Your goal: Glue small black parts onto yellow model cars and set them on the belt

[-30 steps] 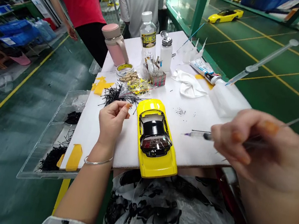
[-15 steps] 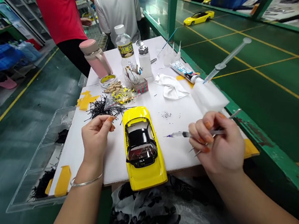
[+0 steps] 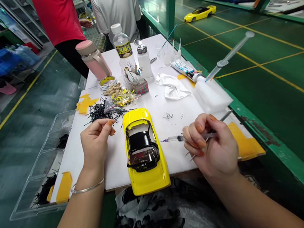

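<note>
Where the white table (image 3: 116,169) ends on the near side, the yellow model car (image 3: 146,155) lies on it, with its near end poking past the edge. The car has a shiny black roof (image 3: 140,140) and an open hole in its body just past that. The right hand (image 3: 211,147) is up to the right of the car, not touching it. Its fingers are curled around what look like thin metal tweezers (image 3: 225,116), with the tips slanting down toward the car. The left hand (image 3: 96,136) is just left of the car. It is closed, thumb pressed to finger; I can't tell if something tiny is pinched there. A heap of thin black sticks (image 3: 96,111) lies left of the car's far end. A syringe (image 3: 174,138) with a purple tip points at the car from the right, its back end hidden by the right hand. Tiny black dots (image 3: 168,115) lie right of the car's far end.

This looks like a small, fussy step, done with fingertips and tweezers next to the car. The next move seems to call for a slow, steady hand and a soft touch, so the car doesn't get scratched.
</note>
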Motion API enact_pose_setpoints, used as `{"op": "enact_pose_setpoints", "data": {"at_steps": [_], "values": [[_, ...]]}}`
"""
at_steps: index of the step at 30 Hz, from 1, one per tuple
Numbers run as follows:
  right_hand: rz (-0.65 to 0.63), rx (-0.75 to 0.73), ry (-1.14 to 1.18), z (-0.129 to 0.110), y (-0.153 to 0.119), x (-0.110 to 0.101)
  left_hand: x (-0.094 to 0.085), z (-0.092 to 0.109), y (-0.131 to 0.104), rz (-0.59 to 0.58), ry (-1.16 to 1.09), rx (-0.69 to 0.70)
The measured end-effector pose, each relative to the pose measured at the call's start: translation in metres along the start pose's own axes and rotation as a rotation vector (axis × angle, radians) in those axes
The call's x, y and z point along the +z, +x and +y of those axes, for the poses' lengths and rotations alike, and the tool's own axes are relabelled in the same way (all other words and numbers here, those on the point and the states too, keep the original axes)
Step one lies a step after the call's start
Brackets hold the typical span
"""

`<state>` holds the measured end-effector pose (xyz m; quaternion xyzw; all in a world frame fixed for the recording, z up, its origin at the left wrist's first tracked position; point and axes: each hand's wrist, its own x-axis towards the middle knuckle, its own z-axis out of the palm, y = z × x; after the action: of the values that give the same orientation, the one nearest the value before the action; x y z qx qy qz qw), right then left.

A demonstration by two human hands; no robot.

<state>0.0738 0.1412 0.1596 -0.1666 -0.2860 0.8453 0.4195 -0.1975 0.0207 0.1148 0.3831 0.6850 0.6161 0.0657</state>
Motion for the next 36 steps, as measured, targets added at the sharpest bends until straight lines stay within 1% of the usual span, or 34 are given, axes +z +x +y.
{"op": "enact_pose_setpoints", "data": {"at_steps": [9,11,13,16,20,22,24,26,27,29,31,32,34,36], "values": [[0.014,0.000,-0.046,0.002,0.000,0.002,0.000,0.000,0.000,-0.001,0.001,-0.001],[0.029,-0.024,-0.059,-0.001,0.000,0.003,0.000,0.001,0.000,-0.002,0.008,-0.003],[0.061,-0.082,-0.061,-0.007,0.000,0.004,0.000,0.001,0.000,-0.003,0.017,-0.007],[0.120,-0.241,-0.090,-0.029,0.001,0.004,0.000,0.001,-0.001,-0.001,0.034,-0.012],[0.191,-0.542,-0.238,-0.073,0.007,0.004,-0.002,0.000,-0.001,0.001,0.050,-0.022],[0.216,-0.652,-0.332,-0.095,0.016,0.005,-0.003,-0.001,-0.001,0.001,0.052,-0.027],[0.245,-0.720,-0.395,-0.111,0.031,0.005,-0.003,-0.002,-0.001,0.002,0.051,-0.031],[0.285,-0.705,-0.438,-0.119,0.050,0.002,-0.004,-0.002,-0.001,0.005,0.050,-0.034],[0.304,-0.651,-0.464,-0.121,0.060,0.000,-0.004,-0.001,-0.001,0.008,0.049,-0.035],[0.329,-0.483,-0.519,-0.121,0.077,-0.007,-0.003,-0.001,0.000,0.014,0.049,-0.036],[0.332,-0.350,-0.545,-0.118,0.089,-0.014,-0.003,0.000,0.000,0.021,0.051,-0.035],[0.342,-0.328,-0.550,-0.117,0.093,-0.018,-0.003,0.000,0.000,0.022,0.053,-0.036],[0.393,-0.335,-0.582,-0.117,0.099,-0.025,-0.003,0.000,0.000,0.021,0.057,-0.038],[0.497,-0.408,-0.637,-0.123,0.101,-0.035,-0.003,0.000,0.000,0.018,0.058,-0.042]]}}
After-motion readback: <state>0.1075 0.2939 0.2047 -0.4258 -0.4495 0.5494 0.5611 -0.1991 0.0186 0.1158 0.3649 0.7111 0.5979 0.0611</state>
